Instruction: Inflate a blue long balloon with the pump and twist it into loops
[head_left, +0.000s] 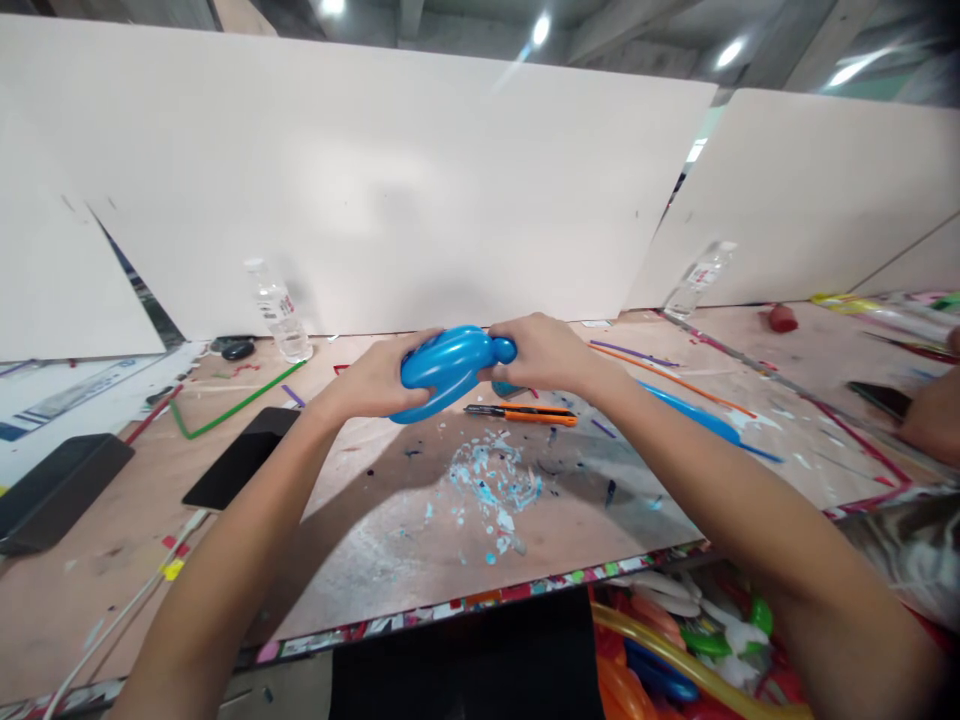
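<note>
A shiny blue twisted balloon (450, 365) is held up above the table between both hands. My left hand (379, 378) is wrapped round its fat, folded left part, with the thumb along the lower side. At the right end, my right hand (544, 350) pinches the balloon near a small round bubble; the fingertips behind are hidden. Below the balloon an orange utility knife (536, 413) lies on the table. Nearer to me are scattered light-blue scraps (495, 480).
A black phone (244, 458) with a white cable and a dark box (64, 490) lie left. Water bottles (277, 310) (701, 280) stand before white panels (375, 180). Thin uninflated balloons lie around. Another person's hand (934, 415) is far right. Several inflated balloons (675, 640) fill the space below the table edge.
</note>
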